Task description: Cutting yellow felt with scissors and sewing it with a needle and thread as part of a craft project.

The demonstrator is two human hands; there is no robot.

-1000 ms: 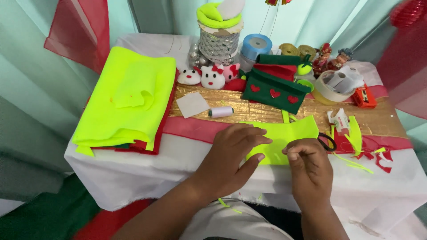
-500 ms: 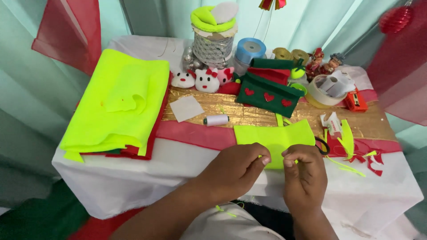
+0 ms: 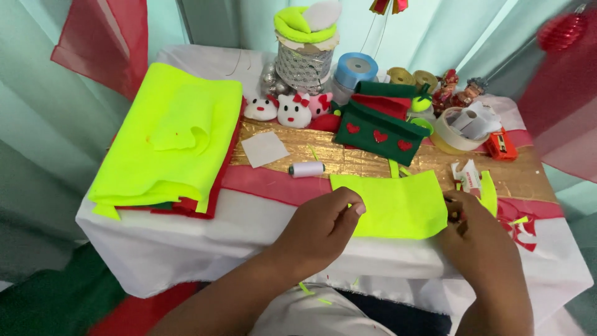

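Neon-yellow felt piece [image 3: 392,205] lies flat at the table's [image 3: 186,249] near edge, long axis running left to right between both hands, left hand [image 3: 320,227] pinching its left edge, right hand [image 3: 479,239] curled at its right edge, grip hidden.

soft, even daylight fills the scene; shadows are faint. the neon yellow felt stack [image 3: 168,137] nearly overexposes. edges bend slightly, and near hands look mildly blurred.
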